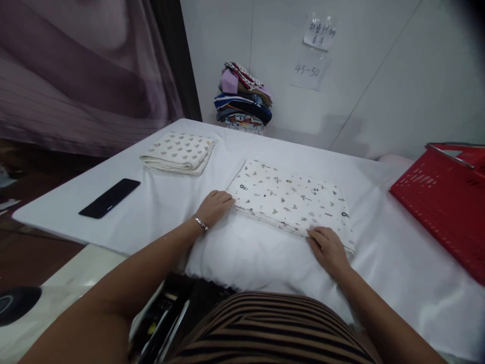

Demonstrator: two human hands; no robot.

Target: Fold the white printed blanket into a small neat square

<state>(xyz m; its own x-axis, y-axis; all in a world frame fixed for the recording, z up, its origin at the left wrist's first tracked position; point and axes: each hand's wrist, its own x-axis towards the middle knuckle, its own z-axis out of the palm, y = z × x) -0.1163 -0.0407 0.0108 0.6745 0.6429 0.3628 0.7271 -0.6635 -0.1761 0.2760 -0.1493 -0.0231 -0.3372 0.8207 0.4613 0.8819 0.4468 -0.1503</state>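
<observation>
One folded cloth (288, 198) lies on white sheeting (242, 247) at 12 o'clock. Likely light, soft: grip all layers along the 6 o'clock edge. Right hand (329, 247) pinches this edge; left hand (214, 207) curls at the 9 o'clock corner, finger closure indeterminable.

Light in here soft, flat, coolish, on the dim side; lamp itself out of sight. White tablecloth (151, 220) brightest, folds only lightly shaded. Faint soft-edged shadow low on the grey wall (364, 50), right part. Small glint on the black phone (109, 198), another on the bracelet (200, 222). Floor (22, 258) at left goes murky. Curtain (76, 76) smeary; prints on the patterned cloth (288, 197) fairly clear, "45-50" sheet (306, 71) readable. Wide-lens stretch: forearms (162, 247) and red basket (447, 202) pulled toward the edges. Top right corner blacked out.
</observation>
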